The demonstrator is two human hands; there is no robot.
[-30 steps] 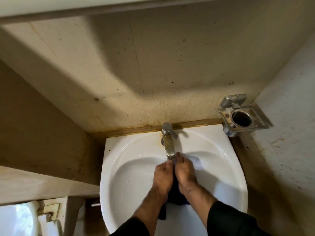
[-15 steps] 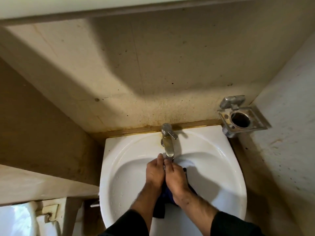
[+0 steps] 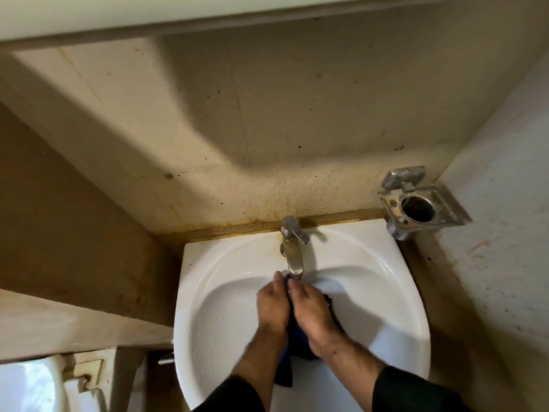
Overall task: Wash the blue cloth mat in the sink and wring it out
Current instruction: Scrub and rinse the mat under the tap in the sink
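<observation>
1. Both hands are over the sink (image 3: 208, 292), just near of the tap (image 3: 292, 251).
2. Left hand (image 3: 271, 306) and right hand (image 3: 312, 313) squeeze the mat (image 3: 297, 337) between them, fingers wrapped on it.
3. Mat's tail hangs toward the near rim.
4. Metal holder (image 3: 416, 203) sits far right on the wall.

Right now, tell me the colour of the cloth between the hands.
Dark blue cloth mat, seen in the head view.

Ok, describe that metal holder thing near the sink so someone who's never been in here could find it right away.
Start at the white sink in the corner and its tap. Look just past the basin's back right corner, on the right wall: the metal holder is mounted there. It is a square steel frame around one empty round hole.
</observation>
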